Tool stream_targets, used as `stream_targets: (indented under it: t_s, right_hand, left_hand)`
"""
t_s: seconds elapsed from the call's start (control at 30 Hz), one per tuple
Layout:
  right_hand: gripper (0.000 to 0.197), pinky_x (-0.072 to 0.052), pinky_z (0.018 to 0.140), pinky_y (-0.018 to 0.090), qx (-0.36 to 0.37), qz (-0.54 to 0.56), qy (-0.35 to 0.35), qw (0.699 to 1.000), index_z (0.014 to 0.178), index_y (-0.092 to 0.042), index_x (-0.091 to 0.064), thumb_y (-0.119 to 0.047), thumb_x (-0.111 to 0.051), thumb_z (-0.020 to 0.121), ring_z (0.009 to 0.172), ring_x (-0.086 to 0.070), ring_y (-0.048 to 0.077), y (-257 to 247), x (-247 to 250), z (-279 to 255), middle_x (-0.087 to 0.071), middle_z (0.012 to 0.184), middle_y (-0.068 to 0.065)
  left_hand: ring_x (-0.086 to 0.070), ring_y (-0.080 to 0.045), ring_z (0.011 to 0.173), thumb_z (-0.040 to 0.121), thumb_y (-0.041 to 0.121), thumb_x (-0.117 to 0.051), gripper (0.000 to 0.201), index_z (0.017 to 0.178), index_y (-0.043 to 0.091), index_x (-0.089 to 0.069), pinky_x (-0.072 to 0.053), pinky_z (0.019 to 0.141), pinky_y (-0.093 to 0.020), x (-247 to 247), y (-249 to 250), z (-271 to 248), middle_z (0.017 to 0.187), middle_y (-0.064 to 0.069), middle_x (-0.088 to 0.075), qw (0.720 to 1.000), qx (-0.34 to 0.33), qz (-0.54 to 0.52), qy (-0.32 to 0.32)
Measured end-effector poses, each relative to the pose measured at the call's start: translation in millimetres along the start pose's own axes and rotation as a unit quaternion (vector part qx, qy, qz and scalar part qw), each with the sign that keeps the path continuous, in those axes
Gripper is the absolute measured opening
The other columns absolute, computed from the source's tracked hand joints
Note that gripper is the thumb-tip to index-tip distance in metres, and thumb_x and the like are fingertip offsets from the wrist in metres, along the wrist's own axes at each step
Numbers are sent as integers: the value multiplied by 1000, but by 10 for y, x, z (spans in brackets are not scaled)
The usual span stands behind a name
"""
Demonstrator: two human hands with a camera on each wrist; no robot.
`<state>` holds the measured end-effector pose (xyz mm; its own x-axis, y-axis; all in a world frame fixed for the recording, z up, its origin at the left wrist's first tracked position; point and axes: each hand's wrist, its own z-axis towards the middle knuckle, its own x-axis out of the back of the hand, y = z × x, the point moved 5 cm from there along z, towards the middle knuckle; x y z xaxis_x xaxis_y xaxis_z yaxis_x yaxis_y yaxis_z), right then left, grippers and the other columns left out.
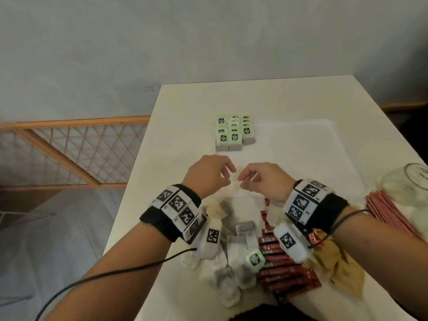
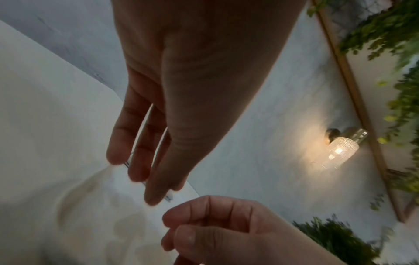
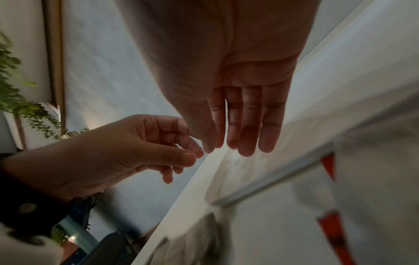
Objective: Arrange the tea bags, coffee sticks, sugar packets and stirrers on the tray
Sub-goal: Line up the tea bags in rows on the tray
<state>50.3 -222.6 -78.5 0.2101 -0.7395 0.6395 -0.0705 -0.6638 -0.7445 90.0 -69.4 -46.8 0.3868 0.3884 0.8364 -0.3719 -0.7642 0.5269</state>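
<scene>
My left hand (image 1: 228,176) and right hand (image 1: 242,180) meet fingertip to fingertip above the near end of the white tray (image 1: 333,123). Each pinches thumb to forefinger on what looks like a thin pale tea bag string; a blurred tea bag (image 1: 221,205) seems to hang below. In the left wrist view the right hand (image 2: 174,226) is curled, thumb on forefinger. Rows of green-tagged tea bags (image 1: 234,133) stand at the tray's far left. Loose tea bags (image 1: 240,232), red coffee sticks (image 1: 278,267), brown sugar packets (image 1: 342,269) and striped stirrers (image 1: 389,214) lie near me.
A glass jar (image 1: 410,184) lies at the right edge beside the stirrers. The white table's left edge (image 1: 129,188) drops toward a wooden lattice gate (image 1: 81,149). A black cable runs from my left wrist off the front edge.
</scene>
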Motion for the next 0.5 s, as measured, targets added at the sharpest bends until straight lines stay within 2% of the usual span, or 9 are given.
stream_targets:
  t_s: [0.07, 0.17, 0.23, 0.33, 0.4, 0.5]
  right_hand:
    - [20, -39, 64, 10, 2, -21, -44, 999, 101, -22, -69, -30, -73, 83, 77, -59, 5, -8, -92, -196, -66, 95, -8]
    - [36, -43, 69, 15, 3, -67, -113, 991, 109, -26, -66, -38, -78, 77, 82, -60, 3, -8, -228, -438, -63, 100, -14]
    - [46, -43, 70, 19, 7, -95, -150, 984, 115, -26, -63, -38, -80, 74, 82, -60, 4, -17, -313, -563, -59, 98, -17]
    - [54, -36, 64, 15, 24, -160, -161, 974, 120, -24, -61, -39, -80, 72, 76, -51, -3, -44, -399, -669, -52, 96, -18]
    - [58, -36, 67, 19, 33, -201, -146, 968, 122, -23, -60, -41, -80, 71, 78, -48, 1, -53, -432, -688, -50, 100, -14]
    - [59, -37, 73, 24, 24, -233, -136, 963, 122, -26, -58, -43, -79, 69, 86, -49, 7, -42, -474, -694, -50, 98, -12]
  left_hand:
    - [-52, 2, 70, 83, 13, -71, 23, 103, 24, -68, -51, 77, -28, -101, 78, -190, 95, 10, -70, 997, -29, 33, -68]
    - [-53, -4, 78, 84, 13, -71, 30, 113, 21, -67, -42, 68, -17, -273, 125, -434, 110, 6, -69, 980, -46, 102, -166]
    - [-54, -7, 82, 83, 18, -76, 36, 117, 21, -67, -42, 74, -19, -360, 126, -546, 116, 5, -66, 971, -45, 120, -204]
    - [-59, -11, 95, 86, 26, -74, 37, 122, 22, -66, -47, 83, -26, -431, 149, -624, 120, 3, -64, 963, -51, 164, -207]
    - [-60, -15, 105, 87, 28, -71, 38, 124, 23, -65, -50, 87, -31, -479, 164, -647, 120, 3, -64, 960, -49, 190, -200]
    - [-61, -17, 105, 85, 28, -71, 40, 124, 23, -65, -51, 82, -31, -551, 181, -678, 118, 4, -65, 954, -52, 225, -191]
